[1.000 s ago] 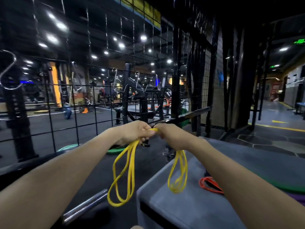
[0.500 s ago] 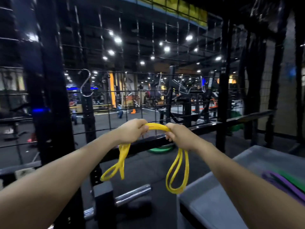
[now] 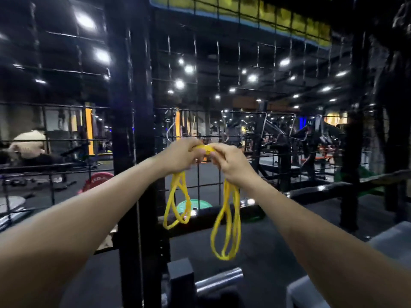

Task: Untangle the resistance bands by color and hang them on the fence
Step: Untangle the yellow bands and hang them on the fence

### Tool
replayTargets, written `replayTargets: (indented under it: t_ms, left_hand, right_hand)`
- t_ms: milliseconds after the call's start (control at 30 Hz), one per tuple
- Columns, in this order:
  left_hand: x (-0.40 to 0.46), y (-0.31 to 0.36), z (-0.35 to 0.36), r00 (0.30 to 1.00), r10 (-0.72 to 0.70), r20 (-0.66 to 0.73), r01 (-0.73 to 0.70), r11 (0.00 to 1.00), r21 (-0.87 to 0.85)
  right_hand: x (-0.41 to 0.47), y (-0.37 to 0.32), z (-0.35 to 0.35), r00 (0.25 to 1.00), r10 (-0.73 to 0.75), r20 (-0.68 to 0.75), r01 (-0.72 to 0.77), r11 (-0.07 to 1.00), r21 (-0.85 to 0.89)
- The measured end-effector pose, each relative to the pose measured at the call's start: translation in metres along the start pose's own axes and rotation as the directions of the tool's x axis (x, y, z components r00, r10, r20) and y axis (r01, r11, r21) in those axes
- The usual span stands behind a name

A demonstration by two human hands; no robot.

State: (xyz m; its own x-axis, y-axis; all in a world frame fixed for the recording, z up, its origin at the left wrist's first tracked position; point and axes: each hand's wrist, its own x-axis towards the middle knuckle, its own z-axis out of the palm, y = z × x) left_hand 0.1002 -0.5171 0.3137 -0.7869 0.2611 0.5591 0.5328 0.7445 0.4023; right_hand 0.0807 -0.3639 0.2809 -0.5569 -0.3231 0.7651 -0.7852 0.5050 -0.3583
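Both of my hands are raised in front of a black wire-grid fence (image 3: 219, 121). My left hand (image 3: 180, 155) and my right hand (image 3: 231, 163) pinch the top of a yellow resistance band (image 3: 226, 221) close together. The band is folded: one set of loops hangs below the left hand, a longer set hangs below the right hand. A silver S-hook (image 3: 170, 127) hangs on the fence wire just above and left of my left hand. No other band shows in this view.
A thick black upright post (image 3: 131, 130) stands just left of my hands. A steel bar end (image 3: 220, 280) and a grey padded box corner (image 3: 391, 236) lie below. Weight plates (image 3: 97, 180) rest on the floor behind the fence. A person (image 3: 29, 143) is far left.
My view has swung left and up, so the grey box with the red, purple and green bands has left the frame. My hands rose and came closer together on the yellow band, nearer the hook.
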Motion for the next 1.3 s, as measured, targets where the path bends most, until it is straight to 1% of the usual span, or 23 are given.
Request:
replayTargets:
  t_ms: [67, 100, 200, 333, 400, 467, 667, 800, 867, 933, 1000, 1033, 1100, 1133, 1200, 1300]
  left_hand:
    - [0.000, -0.004, -0.015, 0.994, -0.002, -0.113, -0.005, 0.998, -0.066]
    - [0.001, -0.005, -0.023, 0.986, 0.009, -0.167, -0.018, 0.998, -0.054]
    - [0.006, -0.006, -0.041, 0.946, 0.075, -0.316, -0.034, 0.991, 0.132]
    - [0.016, -0.004, -0.050, 0.901, 0.164, -0.401, -0.025, 0.944, 0.330]
    - [0.020, -0.006, -0.050, 0.885, 0.201, -0.419, -0.010, 0.910, 0.414]
    - [0.022, -0.010, -0.047, 0.882, 0.214, -0.419, 0.019, 0.874, 0.486]
    - [0.017, -0.017, -0.036, 0.911, 0.207, -0.355, 0.093, 0.737, 0.669]
    - [0.012, -0.018, -0.032, 0.928, 0.191, -0.319, 0.118, 0.663, 0.739]
    - [0.010, -0.022, -0.031, 0.931, 0.190, -0.311, 0.120, 0.646, 0.754]
    - [0.008, -0.025, -0.030, 0.924, 0.191, -0.332, 0.124, 0.670, 0.731]
    - [0.004, -0.024, -0.031, 0.913, 0.157, -0.377, 0.134, 0.758, 0.639]
    - [0.001, -0.023, -0.031, 0.900, 0.126, -0.417, 0.143, 0.818, 0.558]
    - [-0.006, -0.020, -0.027, 0.854, 0.047, -0.519, 0.148, 0.933, 0.328]
    - [-0.010, -0.019, -0.022, 0.825, -0.005, -0.566, 0.147, 0.967, 0.207]
    - [-0.016, -0.016, -0.008, 0.790, -0.115, -0.602, 0.164, 0.986, 0.026]
    - [-0.017, -0.015, 0.010, 0.759, -0.265, -0.595, 0.168, 0.962, -0.215]
  right_hand:
    - [0.015, -0.005, 0.007, 0.999, -0.013, -0.053, 0.013, 1.000, -0.007]
    - [0.023, -0.007, 0.010, 0.998, -0.007, -0.067, 0.007, 1.000, -0.005]
    - [0.044, -0.013, 0.021, 0.996, 0.043, -0.075, -0.039, 0.998, 0.049]
    - [0.067, -0.020, 0.032, 0.984, 0.108, -0.140, -0.090, 0.987, 0.131]
    - [0.074, -0.018, 0.035, 0.975, 0.155, -0.159, -0.127, 0.976, 0.177]
    - [0.078, -0.016, 0.038, 0.966, 0.167, -0.195, -0.136, 0.977, 0.164]
    - [0.081, -0.010, 0.055, 0.947, 0.193, -0.258, -0.170, 0.980, 0.107]
    - [0.077, -0.011, 0.062, 0.950, 0.234, -0.207, -0.198, 0.964, 0.177]
    - [0.074, -0.012, 0.063, 0.953, 0.225, -0.205, -0.188, 0.964, 0.186]
    - [0.070, -0.012, 0.061, 0.955, 0.190, -0.228, -0.149, 0.972, 0.183]
    - [0.066, -0.014, 0.055, 0.959, 0.152, -0.240, -0.109, 0.977, 0.183]
    - [0.065, -0.015, 0.051, 0.960, 0.136, -0.243, -0.094, 0.980, 0.178]
    - [0.062, -0.017, 0.044, 0.962, 0.110, -0.251, -0.070, 0.984, 0.164]
    - [0.060, -0.017, 0.041, 0.961, 0.106, -0.255, -0.065, 0.984, 0.166]
    - [0.057, -0.018, 0.034, 0.959, 0.103, -0.264, -0.056, 0.982, 0.178]
    - [0.054, -0.017, 0.026, 0.962, 0.078, -0.263, -0.036, 0.986, 0.161]
